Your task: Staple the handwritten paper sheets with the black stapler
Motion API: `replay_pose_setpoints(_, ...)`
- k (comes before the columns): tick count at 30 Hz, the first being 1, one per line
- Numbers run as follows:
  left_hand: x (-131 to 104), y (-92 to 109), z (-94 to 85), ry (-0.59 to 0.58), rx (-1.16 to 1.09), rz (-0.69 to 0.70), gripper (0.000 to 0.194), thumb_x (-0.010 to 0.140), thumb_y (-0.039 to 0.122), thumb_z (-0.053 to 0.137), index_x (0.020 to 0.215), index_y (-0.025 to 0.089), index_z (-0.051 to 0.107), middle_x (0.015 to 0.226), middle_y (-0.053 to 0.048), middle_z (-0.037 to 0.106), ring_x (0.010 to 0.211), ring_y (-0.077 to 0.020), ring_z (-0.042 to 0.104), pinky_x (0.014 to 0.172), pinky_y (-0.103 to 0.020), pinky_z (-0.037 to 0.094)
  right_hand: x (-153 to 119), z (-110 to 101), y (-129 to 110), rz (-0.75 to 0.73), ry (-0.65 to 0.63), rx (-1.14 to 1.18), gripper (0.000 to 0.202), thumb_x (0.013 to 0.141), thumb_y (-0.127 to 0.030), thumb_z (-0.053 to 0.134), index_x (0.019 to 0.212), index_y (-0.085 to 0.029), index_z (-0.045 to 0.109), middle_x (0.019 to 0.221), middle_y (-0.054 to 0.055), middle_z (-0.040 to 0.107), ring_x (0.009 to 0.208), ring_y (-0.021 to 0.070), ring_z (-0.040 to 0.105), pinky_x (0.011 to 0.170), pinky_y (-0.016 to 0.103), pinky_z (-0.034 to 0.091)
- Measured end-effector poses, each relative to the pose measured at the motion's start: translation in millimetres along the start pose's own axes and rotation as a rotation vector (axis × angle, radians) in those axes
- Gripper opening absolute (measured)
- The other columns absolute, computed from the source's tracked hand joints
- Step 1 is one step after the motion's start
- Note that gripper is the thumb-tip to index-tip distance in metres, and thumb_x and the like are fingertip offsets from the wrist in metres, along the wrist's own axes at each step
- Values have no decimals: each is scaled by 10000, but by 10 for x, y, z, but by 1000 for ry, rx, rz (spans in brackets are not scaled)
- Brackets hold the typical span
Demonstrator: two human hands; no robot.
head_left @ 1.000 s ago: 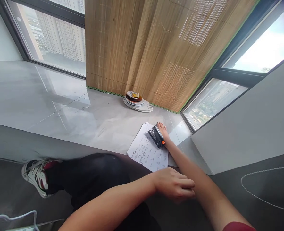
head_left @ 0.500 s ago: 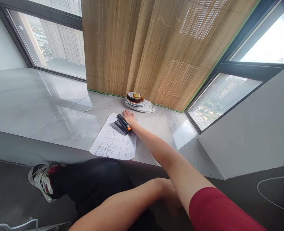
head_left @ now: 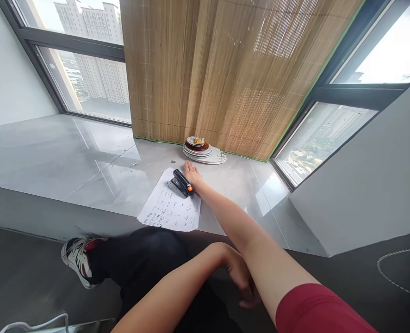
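Note:
My right hand [head_left: 192,174] lies flat on the grey sill, fingers stretched out, at the right side of a black stapler [head_left: 183,183] with an orange button. Whether the hand touches the stapler is hard to tell. The stapler rests on a sheet of paper [head_left: 163,212] covered in handwriting, which reaches the sill's front edge. Below that edge hangs my left hand [head_left: 239,276], its fingers loosely bent and apart, partly behind my right forearm and a little blurred. It appears to hold nothing. A small grey strip [head_left: 173,162] lies beyond the stapler.
A stack of plates [head_left: 205,156] with a small yellow item [head_left: 198,141] on top stands against the bamboo blind [head_left: 208,69]. Tiny scraps [head_left: 133,165] lie on the sill [head_left: 114,180] to the left. Windows flank the blind. My leg and shoe [head_left: 78,261] are below the sill.
The camera view has shifted. My left hand has come up and out from behind my right arm. The small grey strip shows on the sill now; my right hand stays by the stapler.

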State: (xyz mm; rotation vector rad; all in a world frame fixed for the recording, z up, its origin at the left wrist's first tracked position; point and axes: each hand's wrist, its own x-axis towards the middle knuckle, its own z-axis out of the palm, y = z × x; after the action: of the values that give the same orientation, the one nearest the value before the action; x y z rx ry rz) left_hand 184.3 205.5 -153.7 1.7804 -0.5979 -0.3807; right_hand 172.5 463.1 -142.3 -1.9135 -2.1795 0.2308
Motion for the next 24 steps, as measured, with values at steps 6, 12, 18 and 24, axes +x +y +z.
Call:
replay_pose_setpoints(6,-515,642,-256,-225,-253,141,211,844,395,807,788,198,856,842,-129,748,791,-258,699,767,-349,580,-549,-276,603,72,-2,-38,712,1057,-273,318,1708,-21,177,1779,188,141,1665,282,140,1332,456,172)
replay_pose_setpoints(12,-1497,573,-351,1457,-139,462,325,894,480,669,723,205,639,550,24,477,454,-110,398,493,-248,387,-795,-332,842,59,87,12,655,1041,-266,429,1671,-121,322,1748,183,289,1620,274,280,1289,454,261)
replay_pose_setpoints(18,-1965,289,-462,1774,678,-562,333,930,175,490,1153,221,732,1368,-108,715,1332,-271,612,1188,-461,420,-854,-468,735,48,345,104,328,1040,-229,482,1303,-151,662,1342,155,667,1248,237,586,1085,360,434)
replay_pose_setpoints(24,-1816,52,-400,1443,850,-1143,507,1050,199,371,1508,201,588,1677,-132,465,1593,-294,348,1325,-601,105,-1368,-540,638,-46,373,390,339,1074,-407,461,1094,-191,721,1039,55,661,953,197,607,881,297,469)
